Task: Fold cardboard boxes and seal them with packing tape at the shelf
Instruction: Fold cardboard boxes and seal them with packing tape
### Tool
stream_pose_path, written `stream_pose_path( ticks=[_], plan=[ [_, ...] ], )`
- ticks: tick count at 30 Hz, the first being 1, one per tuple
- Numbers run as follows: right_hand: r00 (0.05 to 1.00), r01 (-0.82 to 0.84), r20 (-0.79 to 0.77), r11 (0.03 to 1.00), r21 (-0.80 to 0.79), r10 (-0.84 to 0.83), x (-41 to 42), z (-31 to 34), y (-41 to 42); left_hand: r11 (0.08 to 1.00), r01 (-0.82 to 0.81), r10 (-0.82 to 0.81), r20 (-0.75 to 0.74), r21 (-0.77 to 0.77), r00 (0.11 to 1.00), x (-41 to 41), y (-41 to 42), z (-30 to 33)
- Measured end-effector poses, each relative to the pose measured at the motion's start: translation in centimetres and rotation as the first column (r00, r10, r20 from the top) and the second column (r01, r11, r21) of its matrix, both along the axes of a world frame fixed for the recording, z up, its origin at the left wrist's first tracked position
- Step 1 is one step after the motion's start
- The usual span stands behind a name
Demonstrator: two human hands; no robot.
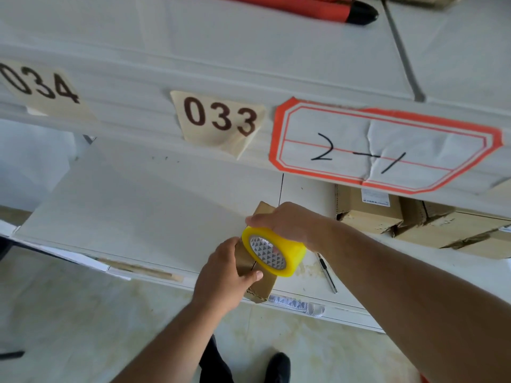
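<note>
A small brown cardboard box (pixel 262 286) lies on the lower white shelf (pixel 124 211), its near end past the shelf's front edge. My left hand (pixel 221 275) grips the box's left side, thumb across the top beside the flap seam. A yellow roll of packing tape (pixel 273 251) stands on edge on top of the box. My right hand (pixel 287 222) grips the roll from above. Both hands and the roll hide much of the box.
A pen (pixel 327 273) lies on the shelf right of the box. Several cardboard boxes (pixel 370 211) sit further right under the upper shelf. A red utility knife (pixel 318 6) rests on the upper shelf. Labels 033 (pixel 219 117) and 2-1 (pixel 384 145) hang on its front edge.
</note>
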State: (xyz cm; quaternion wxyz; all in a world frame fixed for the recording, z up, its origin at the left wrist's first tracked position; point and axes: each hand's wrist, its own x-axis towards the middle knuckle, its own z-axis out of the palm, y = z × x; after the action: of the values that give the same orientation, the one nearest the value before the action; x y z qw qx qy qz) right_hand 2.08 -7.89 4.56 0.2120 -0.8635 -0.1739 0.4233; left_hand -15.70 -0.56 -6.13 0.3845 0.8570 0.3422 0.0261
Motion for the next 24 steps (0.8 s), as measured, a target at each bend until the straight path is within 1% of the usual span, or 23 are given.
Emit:
stream_pose_path(
  ticks=[2, 5, 8, 12, 15, 19, 21, 24],
  plan=[
    [1.000, 0.011, -0.004, 1.000, 0.011, -0.011, 0.0, -0.1, 0.4, 0.997, -0.023, 0.026, -0.051, 0.067, 0.998, 0.3, -1.5, 0.6],
    [1.000, -0.014, 0.011, 1.000, 0.000, 0.014, -0.4, 0.0, 0.8, 0.990, -0.008, 0.032, -0.163, 0.142, 0.986, 0.8, -3.2, 1.0],
    [0.998, -0.056, 0.028, 0.998, -0.008, 0.057, -0.6, 0.5, 1.1, 0.977, -0.035, 0.071, -0.167, 0.208, 0.983, 1.2, -3.3, 0.5],
    [0.961, -0.208, 0.164, 0.972, -0.108, 0.224, 0.1, 3.0, 0.5, 0.978, -0.075, 0.102, -0.135, 0.192, 0.986, 1.3, -3.1, 0.2],
    [0.918, -0.303, 0.211, 0.937, -0.174, 0.336, 0.4, 3.8, -0.6, 0.985, -0.062, 0.086, -0.147, 0.164, 0.985, 1.4, -3.1, 0.2],
    [0.857, -0.406, 0.226, 0.878, -0.254, 0.462, 0.1, 3.7, -1.7, 0.991, -0.033, 0.054, -0.157, 0.131, 0.986, 1.6, -2.7, 0.3],
    [0.852, -0.416, 0.216, 0.866, -0.277, 0.478, 0.1, 3.7, -2.1, 0.991, -0.005, 0.029, -0.181, 0.131, 0.983, 1.6, -2.4, 0.4],
    [0.819, -0.450, 0.210, 0.824, -0.343, 0.534, 0.5, 3.7, -2.8, 0.990, -0.002, 0.025, -0.170, 0.139, 0.985, 1.6, -2.4, 0.4]
  ],
)
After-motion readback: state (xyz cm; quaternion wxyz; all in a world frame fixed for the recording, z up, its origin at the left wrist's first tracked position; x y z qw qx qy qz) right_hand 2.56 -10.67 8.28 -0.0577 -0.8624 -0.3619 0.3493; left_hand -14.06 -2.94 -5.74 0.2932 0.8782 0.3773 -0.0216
